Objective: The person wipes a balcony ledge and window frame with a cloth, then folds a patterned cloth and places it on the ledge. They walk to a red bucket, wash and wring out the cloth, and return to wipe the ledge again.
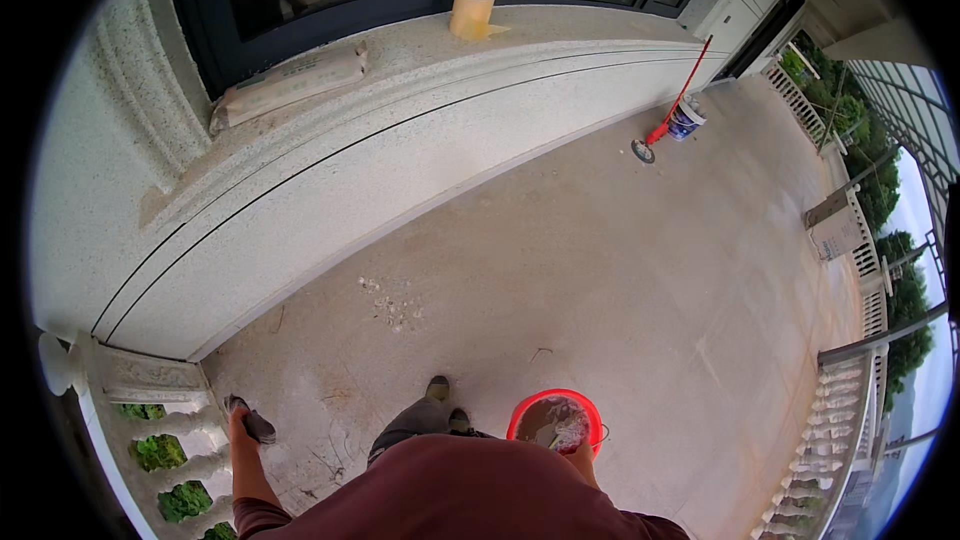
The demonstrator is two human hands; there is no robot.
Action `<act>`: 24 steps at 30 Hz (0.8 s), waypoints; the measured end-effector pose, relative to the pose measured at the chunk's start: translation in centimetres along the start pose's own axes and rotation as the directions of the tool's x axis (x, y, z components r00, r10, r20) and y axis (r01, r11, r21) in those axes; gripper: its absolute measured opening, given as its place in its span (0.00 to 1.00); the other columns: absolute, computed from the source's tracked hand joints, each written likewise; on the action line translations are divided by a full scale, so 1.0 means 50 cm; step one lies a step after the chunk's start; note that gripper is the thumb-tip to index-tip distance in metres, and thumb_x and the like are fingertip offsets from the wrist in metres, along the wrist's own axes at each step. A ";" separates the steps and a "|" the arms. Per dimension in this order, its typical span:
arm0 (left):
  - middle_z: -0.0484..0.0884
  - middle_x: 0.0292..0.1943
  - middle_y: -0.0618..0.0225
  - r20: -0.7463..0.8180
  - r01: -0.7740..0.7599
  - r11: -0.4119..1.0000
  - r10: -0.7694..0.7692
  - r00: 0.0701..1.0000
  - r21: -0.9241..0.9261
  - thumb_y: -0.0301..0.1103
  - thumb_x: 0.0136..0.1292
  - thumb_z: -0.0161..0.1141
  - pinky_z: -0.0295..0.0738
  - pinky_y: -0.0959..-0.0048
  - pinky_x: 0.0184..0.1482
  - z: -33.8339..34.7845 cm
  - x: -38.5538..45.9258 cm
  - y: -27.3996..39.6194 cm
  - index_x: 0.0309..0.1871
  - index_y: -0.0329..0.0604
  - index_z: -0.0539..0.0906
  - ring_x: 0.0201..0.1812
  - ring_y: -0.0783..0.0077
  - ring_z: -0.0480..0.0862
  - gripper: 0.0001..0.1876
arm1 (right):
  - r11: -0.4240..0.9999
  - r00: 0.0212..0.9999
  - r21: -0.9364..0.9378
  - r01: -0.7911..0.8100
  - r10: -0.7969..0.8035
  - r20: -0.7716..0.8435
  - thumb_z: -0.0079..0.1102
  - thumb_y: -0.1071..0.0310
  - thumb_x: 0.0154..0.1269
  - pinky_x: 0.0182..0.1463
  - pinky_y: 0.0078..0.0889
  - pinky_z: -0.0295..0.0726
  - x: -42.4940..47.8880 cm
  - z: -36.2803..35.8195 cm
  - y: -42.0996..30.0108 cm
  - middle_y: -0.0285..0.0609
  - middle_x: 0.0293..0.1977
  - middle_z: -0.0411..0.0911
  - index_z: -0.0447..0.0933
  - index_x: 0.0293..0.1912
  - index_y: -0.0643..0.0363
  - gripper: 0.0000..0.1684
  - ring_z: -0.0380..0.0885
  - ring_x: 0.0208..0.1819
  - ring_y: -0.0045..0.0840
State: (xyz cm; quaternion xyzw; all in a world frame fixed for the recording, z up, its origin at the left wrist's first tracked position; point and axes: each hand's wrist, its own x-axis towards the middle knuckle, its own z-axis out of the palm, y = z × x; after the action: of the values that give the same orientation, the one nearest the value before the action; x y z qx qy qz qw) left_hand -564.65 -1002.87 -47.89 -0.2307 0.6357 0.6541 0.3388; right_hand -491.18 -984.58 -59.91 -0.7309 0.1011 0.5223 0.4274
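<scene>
My left hand (237, 412) is at the lower left beside the stone balustrade (154, 382), with a dark grey cloth or sponge (258, 427) in its grip. Lower right of centre stands a red bucket (517, 414) of murky brown, foamy water. My right hand (579, 457) is at the bucket's near rim, close to a thin pale handle-like piece (556, 438) that reaches into the water. Whether its fingers are closed on that piece or on the rim cannot be told. My shirt hides part of the bucket's near side.
Debris bits (397, 309) and dry twigs (326, 457) lie on the concrete floor. A paper sack (292, 86) and a yellowish tape roll (472, 13) rest on the window ledge. Farther off are a red-handled tool (686, 82) with a round head, a paint bucket (684, 121) and a cardboard box (836, 232).
</scene>
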 end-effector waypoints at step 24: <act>0.76 0.23 0.61 0.610 -0.457 0.674 0.011 0.792 0.581 0.30 0.35 0.62 0.71 0.67 0.25 1.715 -0.135 -0.259 0.26 0.31 0.77 0.22 0.65 0.77 0.13 | 0.878 0.969 0.478 -0.024 0.138 -0.204 0.41 0.61 0.61 0.23 0.36 0.64 0.098 0.136 -0.310 0.36 0.16 0.59 0.62 0.26 0.54 0.11 0.60 0.17 0.28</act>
State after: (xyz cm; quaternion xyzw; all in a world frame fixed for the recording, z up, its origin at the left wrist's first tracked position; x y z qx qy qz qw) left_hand -539.60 -919.67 -44.37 0.2063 0.7320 0.4380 0.4793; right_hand -484.43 -968.65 -56.64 -0.6559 0.3052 0.4104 0.5551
